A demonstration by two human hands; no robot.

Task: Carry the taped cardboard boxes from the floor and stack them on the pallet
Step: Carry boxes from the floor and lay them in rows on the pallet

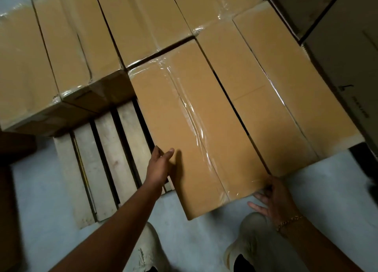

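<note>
Shoes [250,244] on floor [38,192], my left hand [161,166] grips box's [190,124] left edge, right hand's [276,200] spread fingers [257,206] press its near end, box lying partly on pallet [106,159] beside other boxes [270,83].

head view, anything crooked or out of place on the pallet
The long brown taped cardboard box gripped by the left hand juts out past the neighbouring brown cardboard box's near end, not flush with the row.
</note>
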